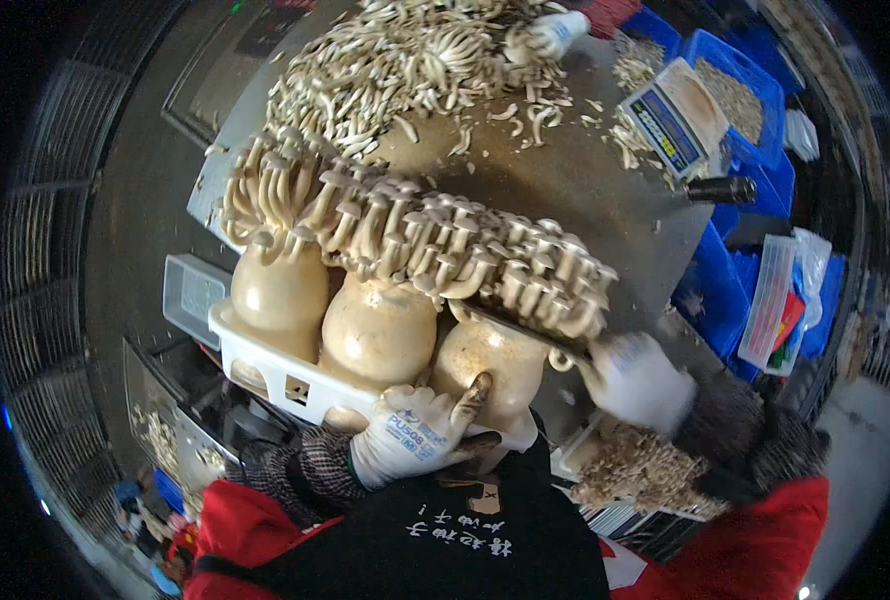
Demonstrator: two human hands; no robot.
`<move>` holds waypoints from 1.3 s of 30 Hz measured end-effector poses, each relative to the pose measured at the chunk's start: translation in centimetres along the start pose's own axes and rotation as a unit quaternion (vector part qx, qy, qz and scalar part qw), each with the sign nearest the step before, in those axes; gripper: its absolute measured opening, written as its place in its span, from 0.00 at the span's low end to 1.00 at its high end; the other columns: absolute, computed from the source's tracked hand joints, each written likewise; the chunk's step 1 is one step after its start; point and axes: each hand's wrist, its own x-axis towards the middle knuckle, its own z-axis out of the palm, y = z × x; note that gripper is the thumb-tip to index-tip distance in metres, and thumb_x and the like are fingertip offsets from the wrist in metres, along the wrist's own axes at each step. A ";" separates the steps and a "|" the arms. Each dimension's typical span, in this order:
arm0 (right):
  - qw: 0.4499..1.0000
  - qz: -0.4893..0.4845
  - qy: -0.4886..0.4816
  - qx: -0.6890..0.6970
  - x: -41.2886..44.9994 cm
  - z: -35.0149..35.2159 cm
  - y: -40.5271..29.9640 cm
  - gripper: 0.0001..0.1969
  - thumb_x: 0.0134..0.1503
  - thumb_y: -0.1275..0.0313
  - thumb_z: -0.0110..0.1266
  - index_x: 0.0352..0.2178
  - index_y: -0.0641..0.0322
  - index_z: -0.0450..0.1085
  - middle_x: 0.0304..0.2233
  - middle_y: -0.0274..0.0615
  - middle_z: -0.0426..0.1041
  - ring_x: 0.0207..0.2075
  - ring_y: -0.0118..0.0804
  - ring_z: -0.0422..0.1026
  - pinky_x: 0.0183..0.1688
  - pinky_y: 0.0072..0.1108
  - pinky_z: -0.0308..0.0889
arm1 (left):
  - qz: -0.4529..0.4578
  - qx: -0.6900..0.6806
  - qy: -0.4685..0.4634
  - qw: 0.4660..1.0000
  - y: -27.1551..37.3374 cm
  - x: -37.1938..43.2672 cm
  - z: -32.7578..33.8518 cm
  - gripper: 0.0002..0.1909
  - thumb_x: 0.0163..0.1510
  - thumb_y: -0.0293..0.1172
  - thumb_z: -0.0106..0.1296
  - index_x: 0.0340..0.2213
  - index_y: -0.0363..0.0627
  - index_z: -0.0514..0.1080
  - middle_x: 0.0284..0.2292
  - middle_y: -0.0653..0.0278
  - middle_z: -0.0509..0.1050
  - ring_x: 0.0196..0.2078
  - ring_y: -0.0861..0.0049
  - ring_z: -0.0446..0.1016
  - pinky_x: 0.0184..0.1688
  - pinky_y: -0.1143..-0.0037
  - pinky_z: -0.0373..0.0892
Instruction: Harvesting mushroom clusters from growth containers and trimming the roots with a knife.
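Observation:
My left hand, in a white work glove with a dirty fingertip, grips the near rim of a white plastic crate. One finger rests against the right-hand cultivation bottle. My right hand, gloved and blurred, is closed around a knife whose blade lies across that bottle's mouth, under a cluster of grey-capped mushrooms. The middle bottle and left bottle stand beside it in the crate. Mushroom clusters spread above them, hiding part of the bottle tops.
Loose mushrooms are heaped on the metal table. Across it, another person's gloved hand touches the heap. A digital scale, blue crates and a dark cylinder stand right. More mushrooms sit below my right arm.

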 end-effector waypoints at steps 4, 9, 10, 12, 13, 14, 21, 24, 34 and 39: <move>0.993 0.015 -0.083 0.077 2.8 4.2 0.6 0.13 0.56 0.65 0.45 0.33 0.67 0.67 0.20 0.48 0.71 0.24 0.48 0.73 0.29 0.38 0.69 | -0.010 -0.002 -0.007 1.000 0.5 0.6 -0.1 0.42 0.52 0.61 0.48 0.57 0.39 0.61 0.16 0.67 0.70 0.16 0.76 0.70 0.19 0.73 0.65; 0.992 0.022 -0.074 0.098 2.2 2.0 0.4 0.13 0.56 0.65 0.46 0.33 0.67 0.65 0.20 0.49 0.72 0.24 0.49 0.74 0.28 0.39 0.69 | -0.012 0.015 -0.009 1.000 0.7 -0.1 -0.5 0.42 0.52 0.60 0.49 0.58 0.40 0.61 0.16 0.67 0.70 0.16 0.76 0.70 0.18 0.72 0.65; 0.995 0.016 -0.042 0.092 1.9 2.1 0.7 0.12 0.56 0.65 0.47 0.32 0.67 0.65 0.19 0.48 0.72 0.24 0.49 0.74 0.28 0.39 0.69 | -0.010 0.011 -0.010 1.000 0.6 -0.1 -0.5 0.42 0.52 0.60 0.50 0.58 0.40 0.61 0.16 0.67 0.70 0.17 0.76 0.70 0.19 0.73 0.65; 0.997 0.004 -0.003 0.078 1.6 2.0 0.9 0.12 0.55 0.65 0.49 0.31 0.66 0.65 0.18 0.45 0.71 0.21 0.48 0.73 0.27 0.38 0.68 | -0.009 0.010 -0.014 1.000 0.6 -0.2 -0.7 0.41 0.52 0.59 0.50 0.58 0.40 0.61 0.17 0.67 0.71 0.17 0.75 0.70 0.19 0.73 0.66; 0.997 0.003 -0.001 0.081 1.6 2.2 1.0 0.12 0.55 0.65 0.49 0.31 0.66 0.65 0.18 0.45 0.71 0.21 0.48 0.73 0.27 0.38 0.68 | -0.012 0.011 -0.017 1.000 0.7 -0.2 -0.8 0.41 0.52 0.59 0.50 0.57 0.40 0.61 0.17 0.67 0.71 0.17 0.75 0.71 0.20 0.72 0.66; 0.998 -0.008 -0.008 0.064 1.8 2.4 1.2 0.12 0.54 0.65 0.50 0.31 0.66 0.66 0.18 0.44 0.71 0.21 0.46 0.73 0.26 0.38 0.68 | -0.014 0.012 -0.019 1.000 0.7 -0.3 -0.8 0.41 0.52 0.58 0.50 0.57 0.40 0.61 0.18 0.67 0.71 0.18 0.75 0.71 0.21 0.72 0.67; 0.999 0.009 -0.002 0.045 1.0 2.1 2.2 0.11 0.56 0.65 0.46 0.30 0.61 0.70 0.20 0.44 0.73 0.23 0.47 0.74 0.29 0.38 0.70 | 0.014 -0.009 -0.023 1.000 0.3 1.0 -2.8 0.36 0.51 0.55 0.52 0.53 0.40 0.65 0.19 0.66 0.71 0.19 0.75 0.71 0.23 0.73 0.67; 0.999 -0.023 0.000 0.043 2.8 2.5 1.6 0.10 0.55 0.65 0.47 0.30 0.60 0.70 0.20 0.44 0.73 0.22 0.47 0.74 0.29 0.38 0.70 | 0.074 -0.018 0.051 0.996 -2.0 2.5 -7.7 0.31 0.48 0.52 0.57 0.46 0.39 0.70 0.25 0.60 0.72 0.28 0.67 0.72 0.32 0.68 0.69; 0.998 0.032 0.040 0.029 0.9 2.1 0.4 0.10 0.54 0.65 0.48 0.30 0.62 0.70 0.20 0.43 0.73 0.23 0.44 0.74 0.27 0.36 0.68 | -0.035 -0.295 -0.383 0.875 -9.5 27.1 -3.5 0.40 0.55 0.58 0.46 0.58 0.39 0.58 0.57 0.48 0.64 0.58 0.61 0.63 0.59 0.68 0.59; 0.998 0.049 0.010 0.024 -1.1 3.5 1.4 0.14 0.53 0.66 0.46 0.40 0.59 0.69 0.30 0.42 0.75 0.32 0.44 0.75 0.34 0.42 0.67 | -0.031 -0.333 -0.417 0.845 -11.1 28.1 -0.8 0.35 0.56 0.51 0.48 0.59 0.43 0.58 0.50 0.56 0.71 0.46 0.72 0.70 0.48 0.72 0.69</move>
